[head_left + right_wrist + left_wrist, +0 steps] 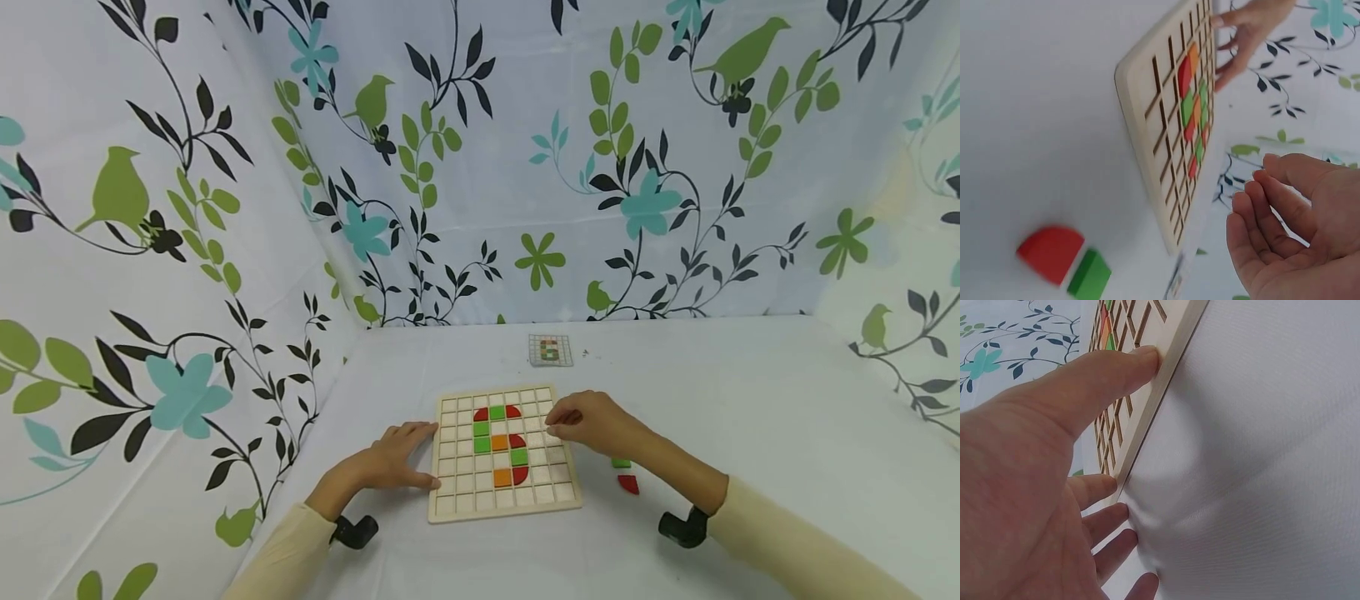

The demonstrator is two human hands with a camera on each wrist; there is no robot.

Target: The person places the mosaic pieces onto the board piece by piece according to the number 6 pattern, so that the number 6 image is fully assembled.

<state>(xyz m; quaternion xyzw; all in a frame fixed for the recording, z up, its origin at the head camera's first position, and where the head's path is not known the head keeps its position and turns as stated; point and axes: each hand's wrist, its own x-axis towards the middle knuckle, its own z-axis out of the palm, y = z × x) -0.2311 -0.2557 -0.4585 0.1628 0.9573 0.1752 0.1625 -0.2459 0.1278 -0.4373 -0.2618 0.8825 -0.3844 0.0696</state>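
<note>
A wooden grid board lies on the white tabletop, bearing red rounded pieces, green squares and orange squares in an S-like shape. The left hand rests at the board's left edge, fingers spread; in the left wrist view its thumb presses on the rim. Over the board's right edge hovers the right hand. Its fingers are loosely bent, and the right wrist view shows nothing between them. Beneath the right forearm lie a loose red quarter-round piece and a green square.
Behind the board lies a small card printed with a coloured grid pattern. A patterned curtain with leaves and birds hangs behind and along the sides of the table. Each wrist carries a black camera.
</note>
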